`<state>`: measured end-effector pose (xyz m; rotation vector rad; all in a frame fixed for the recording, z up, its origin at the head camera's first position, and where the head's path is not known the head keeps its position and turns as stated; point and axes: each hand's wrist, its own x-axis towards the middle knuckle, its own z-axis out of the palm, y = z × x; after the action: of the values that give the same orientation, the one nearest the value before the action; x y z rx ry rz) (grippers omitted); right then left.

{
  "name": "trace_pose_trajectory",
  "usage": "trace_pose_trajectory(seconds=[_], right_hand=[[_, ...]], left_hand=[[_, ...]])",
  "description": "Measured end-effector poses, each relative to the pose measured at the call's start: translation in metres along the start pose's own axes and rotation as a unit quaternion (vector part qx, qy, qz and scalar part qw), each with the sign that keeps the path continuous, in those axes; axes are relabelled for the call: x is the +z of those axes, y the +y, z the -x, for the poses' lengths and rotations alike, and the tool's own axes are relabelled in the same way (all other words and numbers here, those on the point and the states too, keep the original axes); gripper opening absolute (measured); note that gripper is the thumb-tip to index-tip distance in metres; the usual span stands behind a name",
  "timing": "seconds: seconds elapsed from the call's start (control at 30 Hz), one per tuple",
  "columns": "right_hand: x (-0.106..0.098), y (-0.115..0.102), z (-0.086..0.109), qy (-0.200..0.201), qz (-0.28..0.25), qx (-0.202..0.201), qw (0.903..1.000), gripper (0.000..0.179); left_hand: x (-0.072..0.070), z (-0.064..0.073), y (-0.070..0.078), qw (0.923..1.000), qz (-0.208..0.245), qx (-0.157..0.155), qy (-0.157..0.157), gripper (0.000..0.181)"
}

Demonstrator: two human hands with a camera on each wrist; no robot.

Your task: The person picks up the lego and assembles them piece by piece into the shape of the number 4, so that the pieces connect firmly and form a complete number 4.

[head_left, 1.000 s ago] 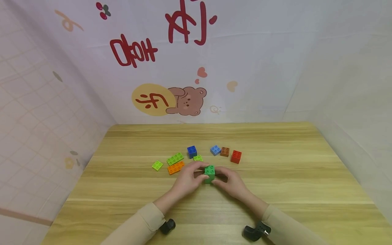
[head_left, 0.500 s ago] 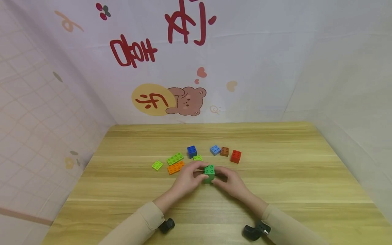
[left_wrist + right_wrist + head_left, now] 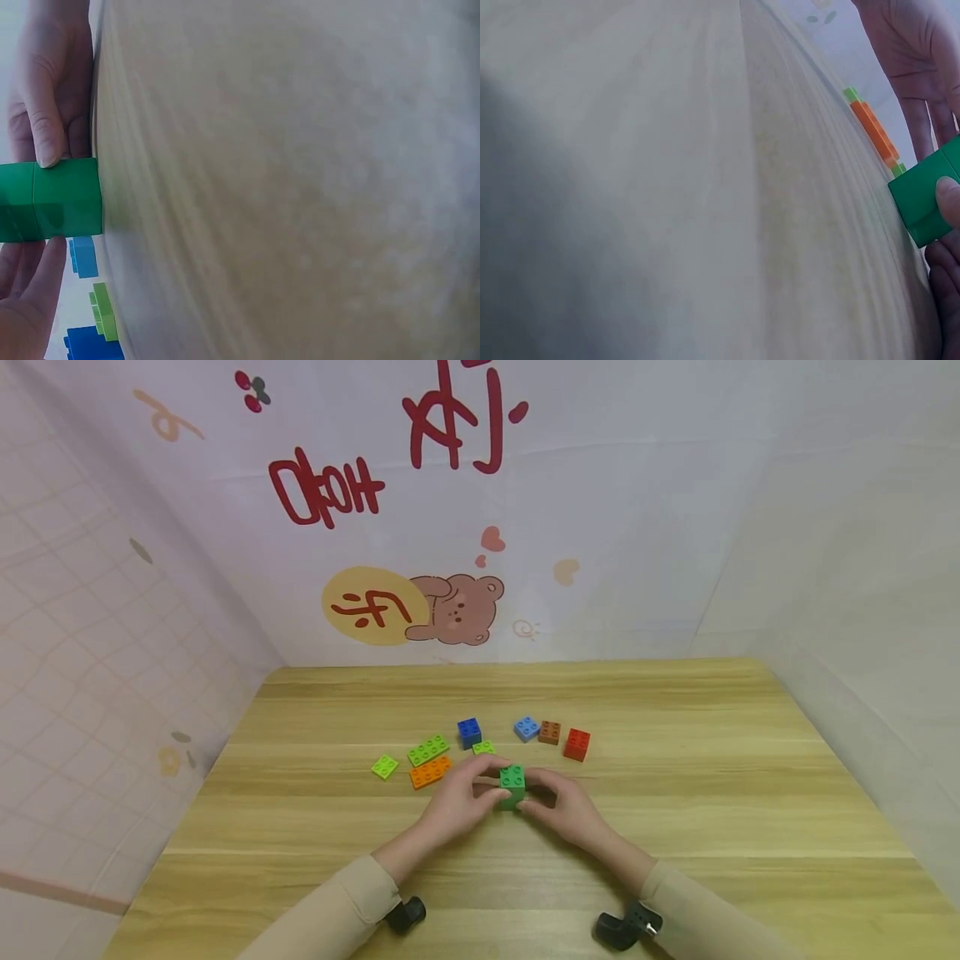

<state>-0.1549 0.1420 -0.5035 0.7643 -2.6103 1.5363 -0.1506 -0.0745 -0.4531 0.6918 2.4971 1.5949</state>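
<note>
The green block stands upright on the surface, pinched between both hands: the left hand grips its left side, the right hand its right, each equally close. The wrist views show it as two green bricks stacked, its long axis vertical. No brand shows on it. Red characters on the wall appear mirrored and unreadable.

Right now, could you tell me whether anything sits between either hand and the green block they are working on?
Nothing visible does. The left hand and the right hand both already pinch the green block from opposite sides on the table. The other blocks lie behind it, beyond the fingers.
</note>
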Motion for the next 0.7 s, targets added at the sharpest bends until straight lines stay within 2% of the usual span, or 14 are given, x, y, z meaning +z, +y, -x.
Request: trace_pose_trajectory(seconds=[0.1, 0.3, 0.4, 0.57, 0.7], right_hand=[[-0.0002, 0.0012, 0.0002, -0.001, -0.014, -0.001, 0.9999, 0.041], [-0.0015, 0.0005, 0.0003, 0.005, -0.049, 0.004, 0.9988, 0.045], [-0.0024, -0.0019, 0.0003, 0.01, -0.072, 0.01, 0.9973, 0.049], [-0.0036, -0.0064, -0.0009, 0.013, -0.11, 0.02, 0.9936, 0.05], [-0.0051, -0.0069, -0.0019, 0.009, -0.12, 0.034, 0.9922, 0.046]], left_hand=[[-0.0005, 0.0008, 0.001, 1.0, -0.006, 0.005, 0.0, 0.035], [-0.0003, 0.0025, 0.0012, 0.9988, -0.047, 0.016, 0.008, 0.039], [-0.0002, 0.0027, 0.0004, 0.999, -0.04, 0.015, 0.011, 0.046], [-0.0023, 0.005, -0.0001, 0.9995, -0.027, 0.0, 0.013, 0.059], [-0.0077, 0.0091, 0.0005, 0.9993, -0.023, -0.021, 0.021, 0.059]])
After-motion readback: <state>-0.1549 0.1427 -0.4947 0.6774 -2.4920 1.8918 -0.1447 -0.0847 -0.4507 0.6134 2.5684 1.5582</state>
